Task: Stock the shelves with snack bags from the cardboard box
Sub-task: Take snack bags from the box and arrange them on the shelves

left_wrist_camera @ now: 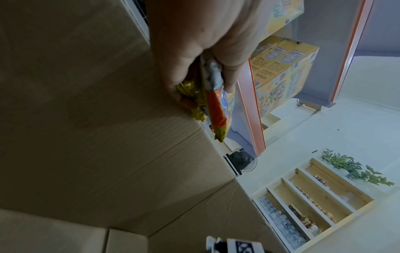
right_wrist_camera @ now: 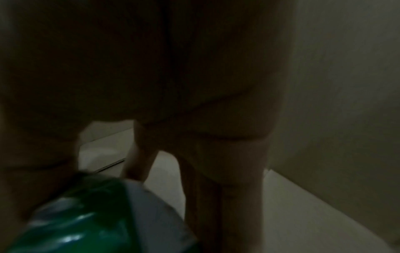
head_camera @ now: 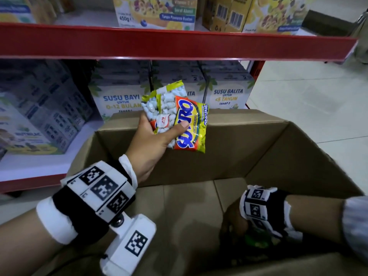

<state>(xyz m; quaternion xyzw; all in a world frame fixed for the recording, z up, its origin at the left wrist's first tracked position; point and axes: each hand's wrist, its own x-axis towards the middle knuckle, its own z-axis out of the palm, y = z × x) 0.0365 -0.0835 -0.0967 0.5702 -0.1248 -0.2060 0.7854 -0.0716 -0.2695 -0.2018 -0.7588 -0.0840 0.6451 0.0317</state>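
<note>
My left hand (head_camera: 169, 128) is raised above the far wall of the open cardboard box (head_camera: 219, 140). Its thumb and fingers grip a small fan of yellow-and-orange "Sukro" snack bags (head_camera: 187, 120) with white nuts showing. The left wrist view shows that hand (left_wrist_camera: 203, 89) clamping the bags (left_wrist_camera: 216, 109) edge-on against the box wall (left_wrist_camera: 86, 119). My right hand (head_camera: 233, 220) is deep in the box's near right corner at a green snack bag (head_camera: 255, 241). In the dark right wrist view the thumb and index finger (right_wrist_camera: 93, 172) pinch the green bag (right_wrist_camera: 97, 219); the other fingers hang straight.
A red-edged shelf (head_camera: 179, 44) carries cereal boxes (head_camera: 155, 12) above. The lower shelf holds white milk-powder boxes (head_camera: 119, 100) just behind the cardboard box. White tiled floor (head_camera: 308, 96) lies to the right. A wooden rack of bottles (left_wrist_camera: 303, 205) stands farther off.
</note>
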